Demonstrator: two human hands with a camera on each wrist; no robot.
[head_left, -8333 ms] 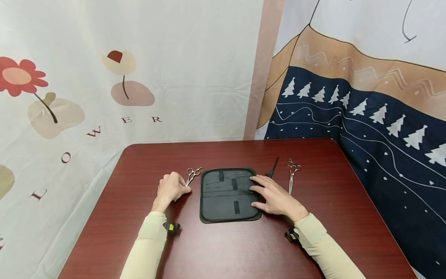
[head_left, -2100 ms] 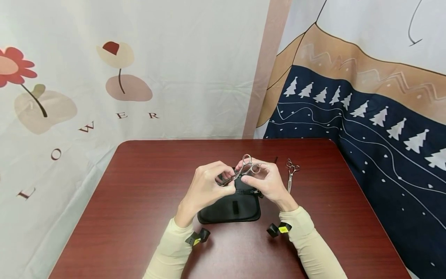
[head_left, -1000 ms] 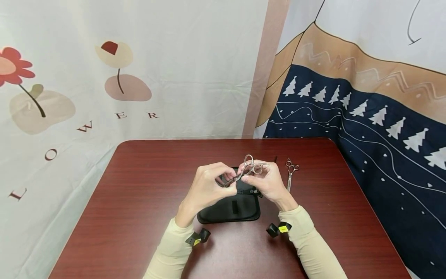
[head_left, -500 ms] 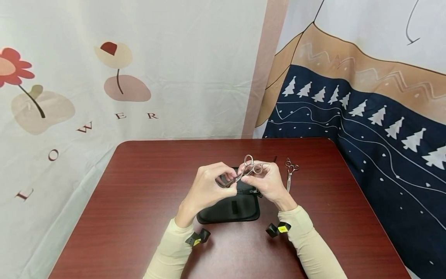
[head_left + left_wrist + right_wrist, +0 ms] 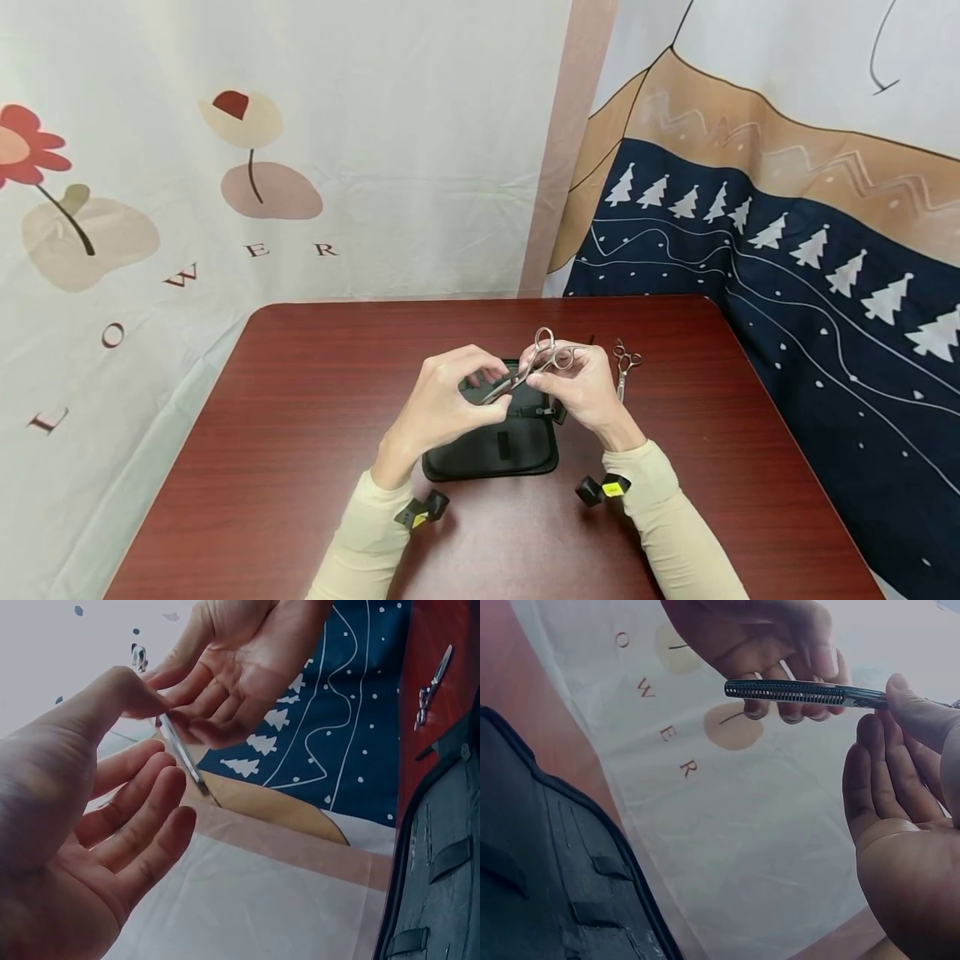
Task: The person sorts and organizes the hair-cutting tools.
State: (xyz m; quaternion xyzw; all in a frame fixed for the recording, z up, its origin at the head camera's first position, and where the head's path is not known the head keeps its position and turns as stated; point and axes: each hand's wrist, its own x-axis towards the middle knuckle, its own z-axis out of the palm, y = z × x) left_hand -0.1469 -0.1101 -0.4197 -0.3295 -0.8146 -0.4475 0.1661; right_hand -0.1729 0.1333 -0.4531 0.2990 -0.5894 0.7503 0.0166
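My right hand (image 5: 588, 392) pinches a pair of silver thinning scissors (image 5: 504, 387) between thumb and fingers near the pivot, with the finger rings sticking up past it. The row of teeth on the blade (image 5: 784, 691) shows in the right wrist view. Around the blades, my left hand (image 5: 442, 400) is held with thumb and fingers apart. In the left wrist view its fingers (image 5: 142, 832) are spread and loosely bent. Under both hands a black case (image 5: 495, 454) with elastic loops lies flat on the table, its far part mostly hidden by them.
A second pair of silver scissors (image 5: 623, 358) lies on the reddish-brown table (image 5: 300, 467), right of the right hand. Behind that hand the tip of a thin black object (image 5: 592, 339) shows. Printed cloth (image 5: 420, 150) hangs behind the table.
Earlier my left hand was at the scissors left of the case and my right hand on the case; both then came together over it. Lately the scissors shifted slightly right, out from the left fingers.
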